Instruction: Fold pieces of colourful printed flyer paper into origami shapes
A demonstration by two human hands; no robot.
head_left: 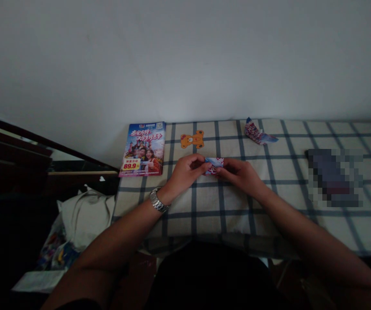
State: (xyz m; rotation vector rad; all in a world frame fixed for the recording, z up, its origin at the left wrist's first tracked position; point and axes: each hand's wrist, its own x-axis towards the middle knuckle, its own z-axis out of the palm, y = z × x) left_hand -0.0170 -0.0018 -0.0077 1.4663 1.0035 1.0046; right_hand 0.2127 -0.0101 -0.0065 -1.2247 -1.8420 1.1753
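Between my two hands is a small folded piece of printed paper (pixel 215 162), blue and white above with red-purple lettering below. My left hand (pixel 188 171), with a metal watch (pixel 158 200) on its wrist, pinches the paper's left end between thumb and fingers. At the right end, my right hand (pixel 239 173) grips it the same way, thumb in front. Both hands are just above the checked tablecloth (pixel 204 215). Farther back to the right lies a folded paper shape (pixel 259 133) with similar print.
A stack of printed flyers (pixel 143 148) lies at the table's left end. An orange bear figure (pixel 192 139) is near the back edge. On the right is a blurred-out dark object (pixel 330 176). A pale bag (pixel 86 213) sits below, left of the table; a wall rises behind.
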